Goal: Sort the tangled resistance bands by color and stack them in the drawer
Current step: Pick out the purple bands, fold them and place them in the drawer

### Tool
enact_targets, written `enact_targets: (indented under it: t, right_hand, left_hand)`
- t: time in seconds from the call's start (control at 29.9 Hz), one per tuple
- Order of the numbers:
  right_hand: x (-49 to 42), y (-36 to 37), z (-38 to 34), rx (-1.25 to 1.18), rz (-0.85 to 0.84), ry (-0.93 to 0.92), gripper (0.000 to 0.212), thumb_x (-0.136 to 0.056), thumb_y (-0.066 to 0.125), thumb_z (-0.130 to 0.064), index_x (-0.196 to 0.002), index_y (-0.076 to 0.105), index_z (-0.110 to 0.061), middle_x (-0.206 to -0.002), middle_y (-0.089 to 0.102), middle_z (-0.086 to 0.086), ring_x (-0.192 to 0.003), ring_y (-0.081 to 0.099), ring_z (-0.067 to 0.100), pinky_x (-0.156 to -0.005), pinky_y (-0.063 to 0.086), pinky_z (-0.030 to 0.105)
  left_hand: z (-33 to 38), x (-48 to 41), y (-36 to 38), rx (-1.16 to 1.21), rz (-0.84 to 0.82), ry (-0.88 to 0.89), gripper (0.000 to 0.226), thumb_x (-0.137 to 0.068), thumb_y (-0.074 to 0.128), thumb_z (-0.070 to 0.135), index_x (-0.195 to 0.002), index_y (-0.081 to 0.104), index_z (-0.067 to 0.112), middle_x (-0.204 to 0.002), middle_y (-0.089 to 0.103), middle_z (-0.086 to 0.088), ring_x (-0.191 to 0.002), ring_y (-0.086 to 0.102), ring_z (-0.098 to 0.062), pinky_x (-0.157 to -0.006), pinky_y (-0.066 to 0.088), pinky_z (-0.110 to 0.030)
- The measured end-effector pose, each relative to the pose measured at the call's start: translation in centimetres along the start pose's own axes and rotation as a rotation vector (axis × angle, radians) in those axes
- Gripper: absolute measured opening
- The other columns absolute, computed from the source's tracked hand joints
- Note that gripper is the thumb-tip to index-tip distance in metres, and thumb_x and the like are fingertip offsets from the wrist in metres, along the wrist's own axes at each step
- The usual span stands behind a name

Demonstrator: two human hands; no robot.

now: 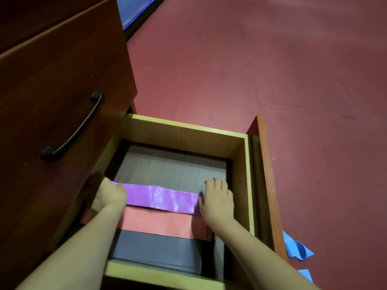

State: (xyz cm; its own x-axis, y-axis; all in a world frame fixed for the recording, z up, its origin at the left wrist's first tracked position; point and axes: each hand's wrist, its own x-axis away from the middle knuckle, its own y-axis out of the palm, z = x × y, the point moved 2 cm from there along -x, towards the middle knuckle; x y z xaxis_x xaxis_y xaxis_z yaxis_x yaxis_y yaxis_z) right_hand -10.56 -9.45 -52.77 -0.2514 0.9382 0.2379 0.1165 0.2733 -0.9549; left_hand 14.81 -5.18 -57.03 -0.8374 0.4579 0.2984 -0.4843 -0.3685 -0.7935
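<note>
Bottom of frame: two bare forearms reach up into an open light-wood drawer (248, 185). Lower right, on the dark red floor (272, 70) just outside the drawer's reddish wood front panel (269, 195), lie crumpled light blue resistance bands (297, 248).

Inside the drawer, nearest the lower edge: a flat folded black resistance band (155, 254). Next up, overlapping its far edge: a flat salmon-red resistance band (163, 222). Above that, a glossy purple resistance band (163, 197) runs left to right across the drawer, its lower edge lying over the salmon-red one.

Left hand (111, 195), at the drawer's left wall: fingers curled, thumb on top, clenched on the purple band's left end. Right hand (217, 199): spread flat, fingers straight, palm and thumb pressing the band's right end down, not gripping; the fingertips reach onto the drawer's grey wood-grain bottom (173, 166), which lies bare beyond the purple band.

Upper left: a reddish-brown wooden cabinet front (62, 59) with a dark curved bar handle (73, 126). Top edge, left of centre: a strip of blue mat (136, 9), blurred.
</note>
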Motion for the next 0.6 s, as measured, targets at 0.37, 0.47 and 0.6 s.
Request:
enact_targets:
  t: [0.37, 0.47, 0.6]
  right_hand:
    - [4.9, -8.3, 1.1, -0.634, 0.207, -0.142, 0.028, -0.089, 0.045, -0.009, -0.114, 0.054, -0.015, -0.122, 0.053, -0.001, -0.120, 0.042, 0.011, -0.095, 0.030, 0.017]
    - [7.2, -10.2, 3.7, -0.775, 0.322, -0.154, 0.026, -0.082, 0.044, -0.006, -0.101, 0.060, -0.013, -0.102, 0.055, -0.005, -0.103, 0.046, 0.008, -0.085, 0.029, 0.004]
    - [9.7, -11.6, 9.5, -0.825, 0.392, -0.053, 0.028, -0.074, 0.042, -0.009, -0.092, 0.063, -0.013, -0.095, 0.057, -0.004, -0.099, 0.050, 0.014, -0.084, 0.033, 0.010]
  left_hand:
    - [12.2, 11.8, -1.2, 0.471, -0.287, 0.392, 0.024, -0.085, 0.052, 0.006, -0.070, 0.058, 0.025, -0.073, 0.062, -0.006, -0.080, 0.061, -0.031, -0.073, 0.048, -0.036]
    - [14.8, 17.0, -1.1, 0.580, -0.444, 0.493, 0.024, -0.089, 0.050, 0.008, -0.069, 0.055, 0.022, -0.064, 0.056, 0.001, -0.061, 0.051, -0.014, -0.051, 0.040, -0.018]
    - [17.9, 24.7, 0.1, 0.664, -0.636, 0.592, 0.023, -0.090, 0.049, 0.007, -0.070, 0.055, 0.017, -0.062, 0.052, -0.002, -0.045, 0.047, -0.002, -0.040, 0.034, -0.008]
